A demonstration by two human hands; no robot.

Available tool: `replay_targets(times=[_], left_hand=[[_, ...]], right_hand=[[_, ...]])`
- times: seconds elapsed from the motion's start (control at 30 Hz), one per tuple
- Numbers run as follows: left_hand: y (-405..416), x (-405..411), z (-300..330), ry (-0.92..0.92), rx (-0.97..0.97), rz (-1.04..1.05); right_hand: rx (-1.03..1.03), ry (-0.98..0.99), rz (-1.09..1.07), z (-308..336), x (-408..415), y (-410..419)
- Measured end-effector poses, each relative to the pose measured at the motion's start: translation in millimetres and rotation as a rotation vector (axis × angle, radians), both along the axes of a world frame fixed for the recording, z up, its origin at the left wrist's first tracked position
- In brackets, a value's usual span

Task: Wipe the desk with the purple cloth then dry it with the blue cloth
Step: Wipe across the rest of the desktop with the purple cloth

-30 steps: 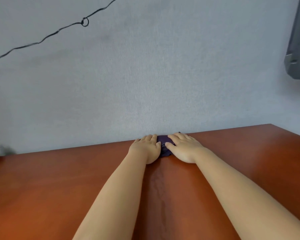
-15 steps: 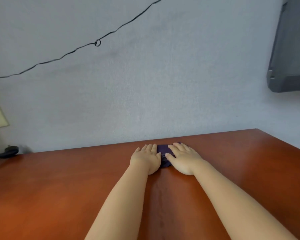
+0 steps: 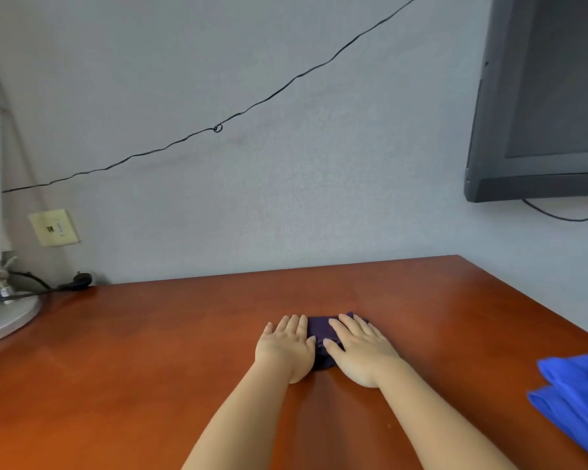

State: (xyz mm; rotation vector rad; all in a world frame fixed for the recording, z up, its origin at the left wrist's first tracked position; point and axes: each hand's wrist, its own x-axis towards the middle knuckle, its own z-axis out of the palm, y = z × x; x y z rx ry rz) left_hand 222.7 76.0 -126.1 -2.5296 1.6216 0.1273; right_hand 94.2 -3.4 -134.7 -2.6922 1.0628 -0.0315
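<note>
Left hand: the left hand (image 3: pixel 283 347) lies flat, palm down, fingers straight and close together, pressing on the left part of the purple cloth (image 3: pixel 318 330); released, not clenched.
Right hand: the right hand (image 3: pixel 360 351) lies flat too, fingers straight and pointing toward 11 o'clock, pressing on the right part of the same cloth; thumb stretched toward the left hand.
Purple cloth: bunched small on the desk (image 3: pixel 150 351), between and under both hands, only a dark strip showing; it sits about mid-desk, toward 12 o'clock from the person, apart from the wall.
Blue cloth: the blue cloth (image 3: pixel 577 398) lies folded at the desk's right edge, at 3 o'clock from the hands, well apart from them, partly cut off by the frame.
Desk: reddish-brown wood, set against a grey wall.
Lamp: a lamp base (image 3: pixel 4 317) stands at 9 o'clock, far left.
Screen: a dark screen (image 3: pixel 540 96) hangs at 2 o'clock.
Cable: a thin black cable (image 3: pixel 218 127) runs slantwise across the wall.
</note>
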Motion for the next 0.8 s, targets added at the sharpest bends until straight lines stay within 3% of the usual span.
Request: replay_targets(times=[0.8], left_hand=[[-94, 42, -8, 0.012, -0.119, 0.024]], right_hand=[[-0.051, -0.039, -0.019, -3, 49, -95]])
